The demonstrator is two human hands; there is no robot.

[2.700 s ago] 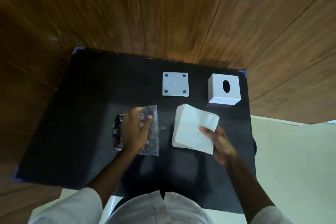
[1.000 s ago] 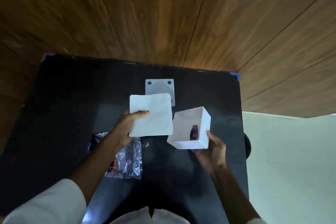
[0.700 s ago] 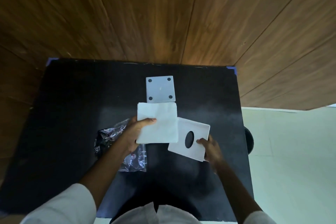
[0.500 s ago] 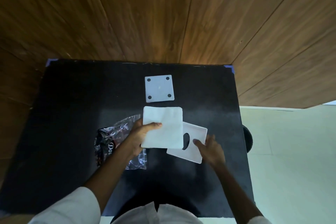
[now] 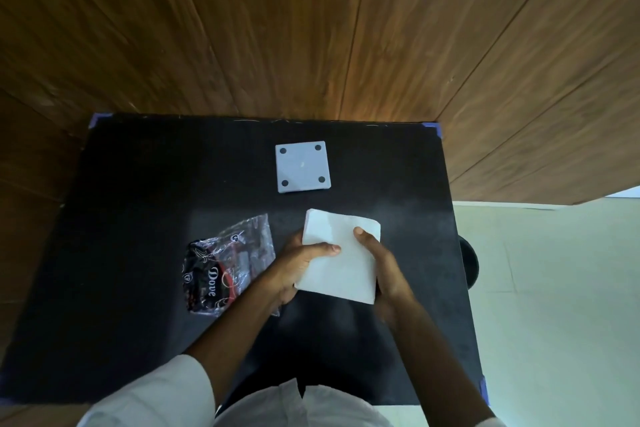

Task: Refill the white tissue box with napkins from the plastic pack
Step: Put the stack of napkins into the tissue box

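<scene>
A white napkin stack (image 5: 343, 267) is held flat over the middle of the black table (image 5: 138, 204). My left hand (image 5: 298, 265) grips its left edge, thumb on top. On the stack's right side my right hand (image 5: 384, 270) also has its thumb on top and its fingers underneath. The white tissue box is hidden; I cannot tell whether it lies under the stack. The crumpled plastic pack (image 5: 225, 263), clear with black print, lies flat just left of my left hand.
A square white plate with four dark dots (image 5: 302, 166), the box's base, lies behind the stack. A wooden wall rises behind the table. A round black object (image 5: 469, 263) pokes out at the table's right edge, above the pale floor.
The napkin stack moved right, over the box my right hand had laid down. The box is now out of sight, and my right hand has come onto the stack's right edge.
</scene>
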